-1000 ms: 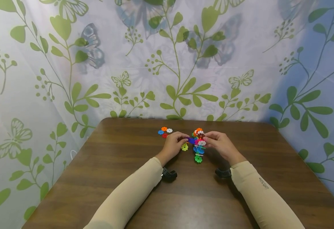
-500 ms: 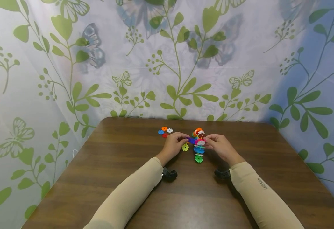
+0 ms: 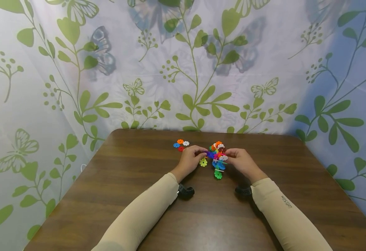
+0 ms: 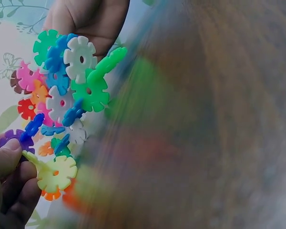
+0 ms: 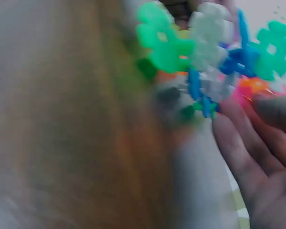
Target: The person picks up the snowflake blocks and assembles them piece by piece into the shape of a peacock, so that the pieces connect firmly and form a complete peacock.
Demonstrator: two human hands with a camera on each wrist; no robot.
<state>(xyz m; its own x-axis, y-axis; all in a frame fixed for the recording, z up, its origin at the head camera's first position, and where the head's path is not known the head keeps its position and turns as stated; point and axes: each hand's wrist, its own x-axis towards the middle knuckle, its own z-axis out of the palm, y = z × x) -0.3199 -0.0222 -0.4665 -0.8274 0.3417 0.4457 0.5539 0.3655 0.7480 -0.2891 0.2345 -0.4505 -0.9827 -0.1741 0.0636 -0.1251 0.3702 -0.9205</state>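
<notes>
A cluster of interlocked plastic snowflake discs (image 3: 218,158), in many colours, stands on the brown table (image 3: 201,216) between my two hands. My left hand (image 3: 191,157) pinches the purple disc (image 3: 210,153) at the cluster's left side; a yellow-green disc (image 3: 203,162) hangs just below it. In the left wrist view my fingertips (image 4: 7,157) hold the purple disc (image 4: 12,139) above the yellow disc (image 4: 56,174). My right hand (image 3: 240,160) grips the cluster's right side, its fingers (image 5: 250,143) curled behind the pink and orange discs (image 5: 251,88).
Several loose discs (image 3: 180,144), orange, white, blue and red, lie on the table behind my left hand. A leaf-and-butterfly curtain (image 3: 183,62) closes off the back and sides. Black wrist camera mounts (image 3: 185,191) sit under both forearms.
The hands and the cluster have barely shifted; the right hand has drawn slightly lower and closer to the cluster.
</notes>
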